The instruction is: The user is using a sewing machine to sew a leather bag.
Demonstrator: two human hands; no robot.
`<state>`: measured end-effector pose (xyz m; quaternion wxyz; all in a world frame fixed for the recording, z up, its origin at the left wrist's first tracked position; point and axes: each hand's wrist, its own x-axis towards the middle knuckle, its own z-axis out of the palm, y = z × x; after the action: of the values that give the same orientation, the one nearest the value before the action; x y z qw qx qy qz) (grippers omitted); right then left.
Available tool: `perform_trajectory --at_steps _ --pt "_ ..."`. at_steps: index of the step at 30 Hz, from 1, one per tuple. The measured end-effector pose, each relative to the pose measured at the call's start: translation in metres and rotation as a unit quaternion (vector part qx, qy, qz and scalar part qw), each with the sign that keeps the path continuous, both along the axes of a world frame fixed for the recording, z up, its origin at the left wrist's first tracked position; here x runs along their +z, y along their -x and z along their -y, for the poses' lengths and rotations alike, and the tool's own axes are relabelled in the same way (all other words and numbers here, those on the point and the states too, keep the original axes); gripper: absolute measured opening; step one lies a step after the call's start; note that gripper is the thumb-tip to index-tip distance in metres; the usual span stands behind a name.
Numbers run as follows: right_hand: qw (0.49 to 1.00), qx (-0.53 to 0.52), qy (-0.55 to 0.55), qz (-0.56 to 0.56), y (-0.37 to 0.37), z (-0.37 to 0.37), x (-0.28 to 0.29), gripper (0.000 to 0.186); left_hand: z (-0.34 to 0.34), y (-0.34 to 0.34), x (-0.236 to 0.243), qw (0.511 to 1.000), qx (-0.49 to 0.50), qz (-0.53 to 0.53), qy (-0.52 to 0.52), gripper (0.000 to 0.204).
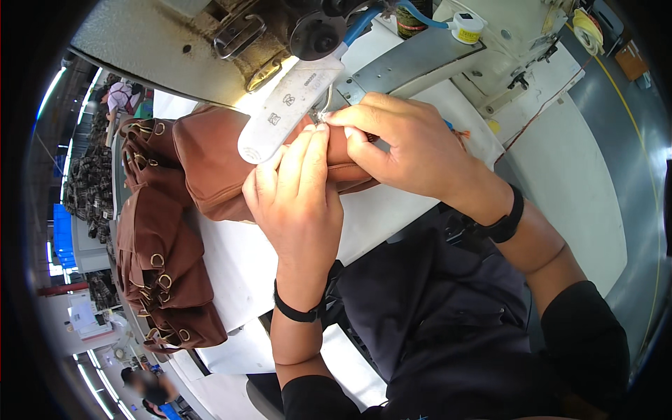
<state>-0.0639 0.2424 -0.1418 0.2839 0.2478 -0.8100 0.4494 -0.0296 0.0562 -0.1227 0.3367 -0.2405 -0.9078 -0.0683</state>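
Observation:
A brown bag (210, 168) lies under the sewing machine head (161, 49), beside a white elongated attachment (280, 112) and the needle area (320, 115). My left hand (294, 196) presses on the bag with closed fingers, their tips just below the needle. My right hand (406, 147) comes in from the right, fingers bent and closed, index tip at the presser foot. What its fingertips grip is too small to make out.
More brown bags with brass rings (164, 259) are piled at left on the white table (238, 273). A steel plate (413, 63) and pale machine body (511, 28) stand behind. Co-workers (120, 98) (150, 388) and blue crates (63, 234) are farther left; a grey floor lies right.

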Motion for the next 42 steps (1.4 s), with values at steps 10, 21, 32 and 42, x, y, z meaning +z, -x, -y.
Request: perform_trajectory --at_steps 10,21,32,42 --pt "0.998 -0.020 -0.023 0.046 -0.002 0.001 0.003 0.020 0.000 0.002 -0.003 1.000 -0.001 -0.009 0.017 0.048" --pt "0.998 -0.039 -0.029 0.041 -0.001 0.004 0.002 0.017 0.001 0.003 -0.005 1.000 0.001 0.006 -0.006 0.051" --pt "0.998 -0.066 -0.010 0.021 0.000 0.011 0.001 0.012 0.000 0.005 -0.007 1.000 -0.015 -0.006 -0.010 0.051" --pt "0.997 -0.051 -0.025 0.059 -0.002 0.006 0.001 0.015 -0.001 0.004 -0.013 1.000 -0.015 -0.023 -0.014 0.051"
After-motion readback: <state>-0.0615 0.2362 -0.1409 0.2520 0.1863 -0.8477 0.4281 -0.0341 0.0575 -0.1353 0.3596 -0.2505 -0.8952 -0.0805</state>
